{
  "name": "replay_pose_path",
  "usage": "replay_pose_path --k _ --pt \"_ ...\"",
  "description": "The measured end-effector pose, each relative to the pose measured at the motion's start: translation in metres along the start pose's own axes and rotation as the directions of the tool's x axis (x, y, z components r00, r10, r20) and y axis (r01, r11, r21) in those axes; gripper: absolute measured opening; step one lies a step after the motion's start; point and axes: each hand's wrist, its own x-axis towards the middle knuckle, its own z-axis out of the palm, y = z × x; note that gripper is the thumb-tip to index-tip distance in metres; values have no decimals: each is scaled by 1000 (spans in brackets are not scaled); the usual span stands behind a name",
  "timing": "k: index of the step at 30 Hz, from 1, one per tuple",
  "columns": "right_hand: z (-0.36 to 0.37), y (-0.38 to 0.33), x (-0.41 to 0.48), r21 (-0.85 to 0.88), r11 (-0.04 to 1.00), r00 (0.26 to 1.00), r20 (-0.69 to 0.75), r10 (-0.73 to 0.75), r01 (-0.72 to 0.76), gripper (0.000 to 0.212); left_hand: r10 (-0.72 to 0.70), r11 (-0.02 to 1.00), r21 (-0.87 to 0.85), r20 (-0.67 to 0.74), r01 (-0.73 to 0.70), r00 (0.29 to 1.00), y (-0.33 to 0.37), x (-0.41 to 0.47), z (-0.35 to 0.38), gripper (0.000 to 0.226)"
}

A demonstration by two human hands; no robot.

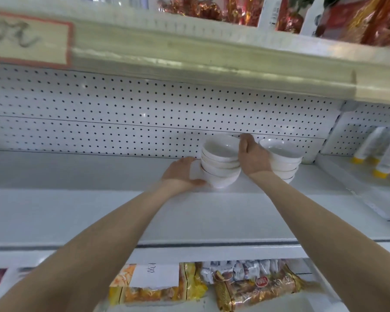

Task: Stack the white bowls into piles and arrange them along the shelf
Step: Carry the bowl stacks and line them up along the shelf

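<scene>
A pile of several white bowls [221, 164] stands on the white shelf [77, 176], near the pegboard back wall. My left hand [180, 174] cups the pile's lower left side, thumb under the bottom bowl. My right hand [252, 156] presses against the pile's right side with fingers reaching up past the top rim. A second pile of white bowls [284, 158] stands just to the right, partly hidden behind my right hand and wrist.
The upper shelf edge [212, 59] overhangs close above, with a paper sign [25, 39] at left. White bottles with yellow caps [378, 154] lie in the bay to the right. Packaged snacks [245, 287] fill the shelf below.
</scene>
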Motion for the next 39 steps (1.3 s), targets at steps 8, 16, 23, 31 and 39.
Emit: replay_pose_path --k 8,16,23,31,39 --pt "-2 -22 -33 -306 795 826 -46 -562 524 52 22 949 311 -217 48 976 11 -78 -48 73" --pt "20 -98 -89 -243 577 611 92 -786 779 52 94 851 510 -377 121 922 -4 -195 -111 61" --pt "51 -183 -133 -108 417 428 120 -896 903 47 38 731 607 -493 312 869 -31 -285 -172 57" --pt "100 -311 -197 50 243 237 103 -966 969 50 -53 581 617 -622 531 781 -87 -385 -249 56" --pt "169 -446 -306 233 32 10 93 -996 972 57 -138 432 620 -672 654 728 -181 -524 -315 63"
